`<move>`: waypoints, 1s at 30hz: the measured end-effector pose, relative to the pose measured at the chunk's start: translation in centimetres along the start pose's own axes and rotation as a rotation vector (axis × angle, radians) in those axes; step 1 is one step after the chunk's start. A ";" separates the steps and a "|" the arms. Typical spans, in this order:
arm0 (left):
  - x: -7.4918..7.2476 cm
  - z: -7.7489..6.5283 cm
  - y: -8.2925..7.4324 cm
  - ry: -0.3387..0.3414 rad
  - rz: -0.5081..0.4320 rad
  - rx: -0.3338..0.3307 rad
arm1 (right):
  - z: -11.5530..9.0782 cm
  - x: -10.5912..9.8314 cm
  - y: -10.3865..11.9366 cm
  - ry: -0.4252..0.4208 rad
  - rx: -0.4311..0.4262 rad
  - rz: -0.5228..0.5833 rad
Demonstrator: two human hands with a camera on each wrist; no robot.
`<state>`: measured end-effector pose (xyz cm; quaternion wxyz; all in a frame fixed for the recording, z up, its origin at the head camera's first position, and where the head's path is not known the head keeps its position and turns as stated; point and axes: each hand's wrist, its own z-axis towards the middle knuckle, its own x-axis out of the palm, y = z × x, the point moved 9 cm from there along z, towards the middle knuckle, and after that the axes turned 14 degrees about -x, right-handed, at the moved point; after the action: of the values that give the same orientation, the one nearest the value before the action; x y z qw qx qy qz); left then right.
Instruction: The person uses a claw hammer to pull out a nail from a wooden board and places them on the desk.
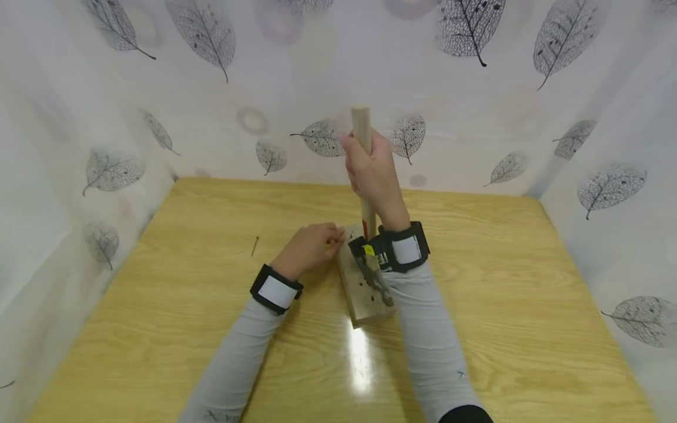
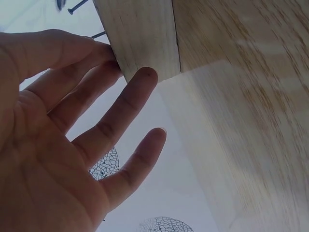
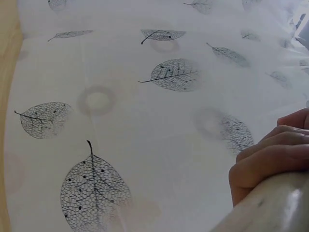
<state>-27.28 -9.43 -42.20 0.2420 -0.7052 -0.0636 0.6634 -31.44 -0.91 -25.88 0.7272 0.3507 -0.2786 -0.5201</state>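
Note:
A claw hammer (image 1: 361, 126) is gripped high on its pale wooden handle by my right hand (image 1: 372, 170), the handle standing nearly upright. Its dark head overlaps a wooden block (image 1: 346, 270) in the head view. Dark spots mark the block's top. At its far left corner, my left hand (image 1: 312, 247) pinches a thin nail (image 2: 99, 35) between thumb and finger, the nail's end hidden. My ring fingertip overlaps the block's end in the left wrist view, and the little finger is spread away. Another nail (image 2: 77, 7) sticks out beside it. Curled right fingers (image 3: 270, 162) show in the right wrist view.
One loose nail (image 1: 255, 247) lies on the wooden table (image 1: 502, 305), left of the block. Behind and beside the table hang pale sheets (image 1: 317, 64) printed with leaves. The table's far edge runs just beyond the block.

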 end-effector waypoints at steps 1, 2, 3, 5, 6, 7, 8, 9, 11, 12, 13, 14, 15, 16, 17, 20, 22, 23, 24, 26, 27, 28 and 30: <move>0.0 0.0 0.0 0.001 -0.001 -0.002 | 0.3 0.2 -0.7 0.001 0.036 -0.019; 0.0 0.1 0.1 0.004 -0.001 -0.006 | 0.6 0.3 -1.3 0.005 0.064 -0.042; 0.0 0.1 0.1 0.010 -0.002 -0.010 | 0.8 0.5 -1.8 0.013 0.089 -0.065; 0.1 0.1 0.2 0.028 -0.005 -0.021 | 1.0 0.8 -2.6 0.030 0.120 -0.104; 0.1 0.1 0.2 0.035 -0.007 -0.027 | 1.1 0.9 -2.9 0.035 0.129 -0.122; 0.2 0.1 0.3 0.046 -0.014 -0.036 | 1.1 0.9 -3.1 0.039 0.133 -0.136; 0.2 0.1 0.3 0.053 -0.018 -0.040 | 1.1 1.0 -3.3 0.042 0.132 -0.145; 0.2 0.1 0.3 0.058 -0.022 -0.043 | 1.2 0.9 -3.4 0.038 0.134 -0.147; 0.3 0.2 0.3 0.059 -0.027 -0.043 | 1.2 0.9 -3.5 0.035 0.134 -0.151; 0.3 0.2 0.3 0.057 -0.028 -0.041 | 1.3 0.9 -3.5 0.034 0.133 -0.150; 0.2 0.2 0.3 0.055 -0.030 -0.040 | 1.4 0.9 -3.5 0.035 0.132 -0.151; 0.2 0.3 0.3 0.052 -0.032 -0.039 | 1.4 0.9 -3.5 0.036 0.131 -0.153; 0.2 0.3 0.3 0.049 -0.036 -0.038 | 1.5 0.9 -3.5 0.037 0.131 -0.156; 0.2 0.3 0.3 0.047 -0.042 -0.037 | 1.5 1.0 -3.5 0.039 0.131 -0.160; 0.2 0.3 0.3 0.047 -0.051 -0.036 | 1.5 0.9 -3.5 0.038 0.130 -0.167; 0.2 0.3 0.3 0.042 -0.073 -0.031 | 1.6 0.7 -3.3 0.022 0.120 -0.194; 0.0 0.3 0.3 0.035 -0.082 -0.018 | 1.7 0.5 -3.2 0.005 0.111 -0.207; -0.1 0.2 0.2 0.031 -0.082 -0.011 | 1.7 0.4 -3.1 -0.004 0.105 -0.209; -0.1 0.2 0.2 0.028 -0.081 -0.004 | 1.7 0.3 -3.0 -0.014 0.100 -0.209; -0.2 0.2 0.1 0.023 -0.077 0.007 | 1.7 0.1 -2.7 -0.031 0.079 -0.201; -0.3 0.2 0.0 0.021 -0.076 0.010 | 1.7 0.1 -2.5 -0.038 0.060 -0.192; -0.3 0.1 0.1 0.021 -0.075 0.009 | 1.7 0.1 -2.2 -0.044 0.037 -0.182; -0.3 0.1 0.1 0.023 -0.080 0.004 | 1.7 0.0 -1.7 -0.056 -0.006 -0.162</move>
<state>-27.46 -9.58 -41.95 0.2705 -0.7093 -0.0878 0.6450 -33.75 -1.67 -26.21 0.6755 0.3555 -0.2681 -0.5877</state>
